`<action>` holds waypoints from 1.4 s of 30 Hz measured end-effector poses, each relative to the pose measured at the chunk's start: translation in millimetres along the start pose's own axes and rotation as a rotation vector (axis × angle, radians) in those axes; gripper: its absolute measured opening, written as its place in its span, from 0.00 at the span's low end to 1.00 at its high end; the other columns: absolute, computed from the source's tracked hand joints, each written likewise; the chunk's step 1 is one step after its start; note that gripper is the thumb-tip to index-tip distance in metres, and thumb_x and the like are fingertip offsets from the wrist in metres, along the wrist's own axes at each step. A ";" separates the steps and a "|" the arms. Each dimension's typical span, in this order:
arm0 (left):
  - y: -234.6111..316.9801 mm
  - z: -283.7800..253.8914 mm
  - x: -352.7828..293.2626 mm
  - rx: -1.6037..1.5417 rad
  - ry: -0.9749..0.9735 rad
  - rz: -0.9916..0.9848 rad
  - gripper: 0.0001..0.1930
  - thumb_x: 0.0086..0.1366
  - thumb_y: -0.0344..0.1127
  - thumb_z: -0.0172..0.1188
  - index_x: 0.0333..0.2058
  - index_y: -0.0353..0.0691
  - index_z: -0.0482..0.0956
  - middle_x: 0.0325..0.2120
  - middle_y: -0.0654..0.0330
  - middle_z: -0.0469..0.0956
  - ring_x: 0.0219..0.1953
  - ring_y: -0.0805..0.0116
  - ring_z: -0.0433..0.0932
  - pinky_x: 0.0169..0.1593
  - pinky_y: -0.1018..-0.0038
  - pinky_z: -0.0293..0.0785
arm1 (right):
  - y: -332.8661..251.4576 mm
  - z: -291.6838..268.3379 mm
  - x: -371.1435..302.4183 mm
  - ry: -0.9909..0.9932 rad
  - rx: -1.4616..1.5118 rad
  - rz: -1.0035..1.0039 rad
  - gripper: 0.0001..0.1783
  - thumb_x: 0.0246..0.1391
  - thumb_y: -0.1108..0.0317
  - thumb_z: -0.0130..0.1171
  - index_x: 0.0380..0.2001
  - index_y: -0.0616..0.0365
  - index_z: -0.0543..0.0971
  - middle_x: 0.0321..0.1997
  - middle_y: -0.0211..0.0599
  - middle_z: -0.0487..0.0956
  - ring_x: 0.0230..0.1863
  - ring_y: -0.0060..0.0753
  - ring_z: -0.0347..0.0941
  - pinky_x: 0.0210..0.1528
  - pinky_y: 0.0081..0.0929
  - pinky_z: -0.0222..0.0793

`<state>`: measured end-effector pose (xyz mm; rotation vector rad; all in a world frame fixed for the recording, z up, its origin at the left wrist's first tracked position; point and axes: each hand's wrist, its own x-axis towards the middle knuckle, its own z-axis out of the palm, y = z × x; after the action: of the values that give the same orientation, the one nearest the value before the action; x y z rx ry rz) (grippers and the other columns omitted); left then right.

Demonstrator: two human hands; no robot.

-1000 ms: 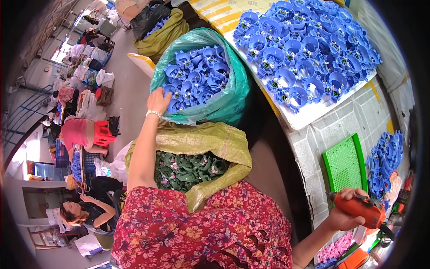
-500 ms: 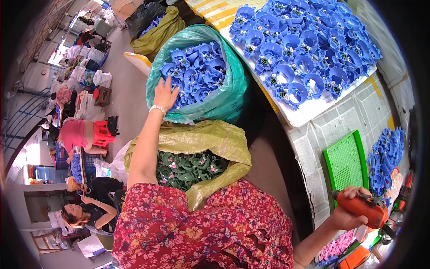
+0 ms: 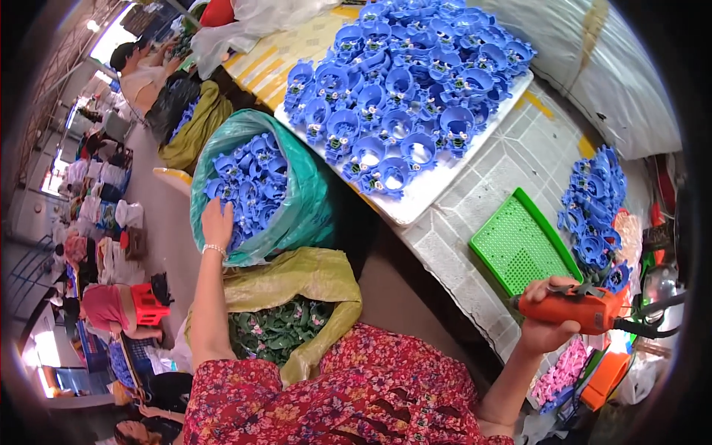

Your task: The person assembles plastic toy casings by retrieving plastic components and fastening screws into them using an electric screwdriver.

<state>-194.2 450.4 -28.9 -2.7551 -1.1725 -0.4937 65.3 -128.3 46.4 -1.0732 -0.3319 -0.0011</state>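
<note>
Left hand point(image 3: 217, 225): nearer, at teal bag's point(image 3: 308, 204) left rim; cannot tell if gripping
Blue parts point(image 3: 256, 176): in bag, beyond and rightward
Right hand point(image 3: 547, 330): wrapped around orange tool point(image 3: 575, 310)

At the left fingers point(image 3: 216, 211), smooth plastic parts point(image 3: 256, 182); around these fingers, a glossy, crinkled plastic bag point(image 3: 308, 200); behind them, a woven-looking plastic sack point(image 3: 297, 273) with a sheen. In the right fingers point(image 3: 555, 282), a smooth plastic drill point(image 3: 589, 310); beyond them, a perforated plastic tray point(image 3: 521, 248).

Left side: grey floor point(image 3: 167, 222) with red stool point(image 3: 150, 307); blue railing point(image 3: 28, 276) and pale wall point(image 3: 28, 222); bright windows point(image 3: 116, 37) above and below.
</note>
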 end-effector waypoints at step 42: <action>446.2 -106.2 -90.1 -1.292 -0.235 0.490 0.33 0.39 0.33 0.70 0.45 0.37 0.65 0.33 0.52 0.75 0.32 0.55 0.78 0.35 0.68 0.74 | -10.6 29.6 18.4 0.045 -0.274 0.185 0.25 0.36 0.80 0.69 0.39 0.60 0.69 0.33 0.28 0.72 0.29 0.17 0.71 0.32 0.17 0.71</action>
<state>40.3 54.5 53.6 -4.0256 0.0005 -1.1820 73.3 -104.9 73.3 -1.3707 -0.1938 0.0969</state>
